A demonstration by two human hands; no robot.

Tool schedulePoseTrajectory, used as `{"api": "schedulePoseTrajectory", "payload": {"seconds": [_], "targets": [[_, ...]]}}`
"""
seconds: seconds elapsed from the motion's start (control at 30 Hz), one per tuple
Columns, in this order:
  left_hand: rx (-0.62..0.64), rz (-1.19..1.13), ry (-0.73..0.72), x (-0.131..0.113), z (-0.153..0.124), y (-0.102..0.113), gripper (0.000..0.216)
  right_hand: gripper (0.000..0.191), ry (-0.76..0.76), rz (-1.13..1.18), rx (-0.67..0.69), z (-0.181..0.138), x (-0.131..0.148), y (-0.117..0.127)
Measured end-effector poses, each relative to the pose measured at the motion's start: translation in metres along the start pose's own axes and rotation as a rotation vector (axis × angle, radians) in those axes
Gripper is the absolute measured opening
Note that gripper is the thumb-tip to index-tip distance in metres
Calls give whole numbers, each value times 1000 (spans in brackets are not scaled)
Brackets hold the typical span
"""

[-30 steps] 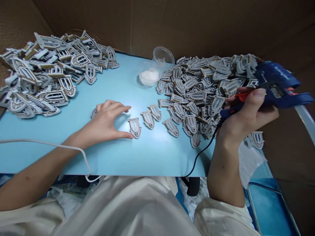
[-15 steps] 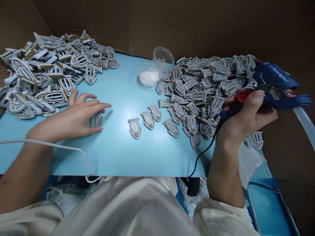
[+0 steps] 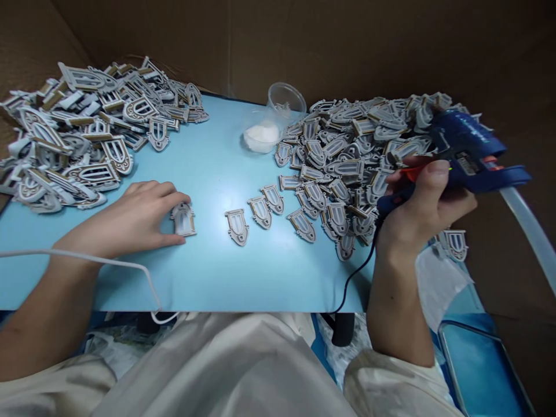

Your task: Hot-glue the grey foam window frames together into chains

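Fingers (image 3: 163, 194) of our left hand (image 3: 125, 223) press together on a grey arched piece (image 3: 185, 223) on the blue tabletop (image 3: 217, 278); our right hand (image 3: 428, 202) wraps a blue glue gun (image 3: 469, 150).

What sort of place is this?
Probably a small hand-assembly or craft workstation: a blue hot glue gun in the right hand, heaps of grey arched cutout pieces on a light blue table, cardboard walls around it.
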State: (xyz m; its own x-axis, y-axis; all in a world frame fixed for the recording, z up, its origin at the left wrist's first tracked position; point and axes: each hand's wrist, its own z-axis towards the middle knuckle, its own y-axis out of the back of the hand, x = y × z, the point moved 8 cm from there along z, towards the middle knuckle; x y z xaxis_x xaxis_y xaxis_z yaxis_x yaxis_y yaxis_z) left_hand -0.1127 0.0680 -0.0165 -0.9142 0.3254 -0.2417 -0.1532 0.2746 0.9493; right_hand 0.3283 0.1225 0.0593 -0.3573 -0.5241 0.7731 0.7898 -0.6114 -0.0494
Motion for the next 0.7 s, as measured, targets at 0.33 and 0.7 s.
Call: {"api": "schedulePoseTrajectory", "payload": {"seconds": [0.33, 0.7], "targets": [[-101, -110, -89, -61, 29, -19, 74, 46, -134, 54, 316, -48, 14, -29], [-94, -283, 29, -56, 34, -22, 91, 38, -218, -173, 1170, -149, 46, -69]]}}
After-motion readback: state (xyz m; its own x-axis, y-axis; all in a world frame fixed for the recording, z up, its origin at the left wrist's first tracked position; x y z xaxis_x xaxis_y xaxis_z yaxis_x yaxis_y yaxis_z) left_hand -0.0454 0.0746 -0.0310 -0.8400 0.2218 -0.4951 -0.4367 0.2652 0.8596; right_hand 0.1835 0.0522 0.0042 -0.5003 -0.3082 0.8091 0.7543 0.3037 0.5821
